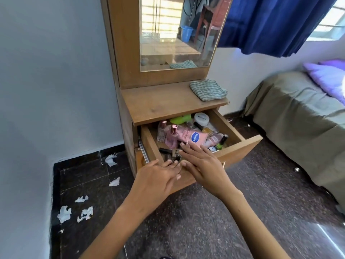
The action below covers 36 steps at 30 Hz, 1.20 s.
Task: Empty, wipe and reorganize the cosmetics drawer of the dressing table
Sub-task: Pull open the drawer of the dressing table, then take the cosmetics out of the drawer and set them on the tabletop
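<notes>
The wooden drawer [240, 146] of the dressing table stands pulled out, full of cosmetics. Inside lie a pink Vaseline tube [192, 136], two pink-capped perfume bottles [172, 135], a green bottle [181, 119], a white jar [201, 118] and several small dark tubes [166, 151]. My left hand [158, 176] hovers over the drawer's front left corner with fingers straight. My right hand [201, 161] reaches over the front edge, fingers spread, fingertips near the Vaseline tube. Neither hand holds anything. A striped green cloth [208, 90] lies folded on the table top [164, 103].
A mirror [177, 30] rises above the table top. White paper scraps [82, 212] litter the dark floor at the left by the wall. A bed [298, 116] with a green cover stands at the right, under a blue curtain [270, 25].
</notes>
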Motion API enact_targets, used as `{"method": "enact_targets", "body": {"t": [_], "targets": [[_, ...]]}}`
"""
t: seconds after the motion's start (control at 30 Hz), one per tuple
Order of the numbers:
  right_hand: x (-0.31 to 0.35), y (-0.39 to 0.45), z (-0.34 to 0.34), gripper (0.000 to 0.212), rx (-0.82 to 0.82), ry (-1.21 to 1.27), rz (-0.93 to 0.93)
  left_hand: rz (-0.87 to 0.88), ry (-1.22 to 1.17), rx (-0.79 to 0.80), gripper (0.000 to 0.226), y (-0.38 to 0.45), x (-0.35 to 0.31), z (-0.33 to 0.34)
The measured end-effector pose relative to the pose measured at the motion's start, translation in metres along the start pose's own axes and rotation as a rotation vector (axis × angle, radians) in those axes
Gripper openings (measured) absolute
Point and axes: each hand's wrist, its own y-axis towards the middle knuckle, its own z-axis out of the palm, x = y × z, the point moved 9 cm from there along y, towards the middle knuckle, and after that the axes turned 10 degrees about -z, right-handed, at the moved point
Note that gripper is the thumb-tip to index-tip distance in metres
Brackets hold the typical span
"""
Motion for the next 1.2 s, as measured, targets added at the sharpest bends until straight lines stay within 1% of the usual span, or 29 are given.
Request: {"method": "enact_targets", "body": {"t": [0.13,0.3,0.47,0.63,0.7,0.83,0.97,1.0,1.07,1.13,1.2], "targets": [[0.003,-0.023,0.003,0.041,-0.010,0.029,0.036,0.049,-0.003,-0.015,0.030,-0.014,-0.017,0.000],[0.007,-0.044,0.001,0.042,-0.019,0.024,0.068,0.039,-0.046,0.022,0.031,-0.027,-0.030,0.002],[0.009,-0.061,-0.001,0.045,-0.039,0.032,0.091,0.039,-0.051,0.018,0.030,-0.035,-0.041,0.005],[0.008,-0.057,-0.006,0.036,-0.034,0.047,0.100,0.015,-0.086,0.054,0.031,-0.031,-0.040,0.003],[0.007,-0.055,-0.010,0.033,-0.059,0.087,0.102,-0.039,-0.154,0.047,0.029,-0.025,-0.030,-0.002],[-0.007,-0.048,-0.025,0.029,-0.147,0.168,0.158,-0.165,-0.219,-0.091,0.025,-0.009,-0.003,-0.023],[-0.022,-0.016,-0.039,0.020,-0.260,0.217,0.183,-0.256,-0.275,-0.217,0.024,0.009,0.017,-0.031],[-0.027,-0.005,-0.039,0.021,-0.266,0.213,0.198,-0.276,-0.270,-0.230,0.026,0.015,0.022,-0.029],[-0.037,0.016,-0.031,0.027,-0.215,0.166,0.249,-0.311,-0.241,-0.227,0.031,0.028,0.031,-0.024],[-0.047,0.033,-0.019,0.040,-0.125,0.112,0.308,-0.341,-0.200,-0.210,0.036,0.041,0.039,-0.017],[-0.053,0.045,-0.008,0.052,-0.065,0.112,0.333,-0.349,-0.158,-0.205,0.039,0.052,0.044,-0.013]]}}
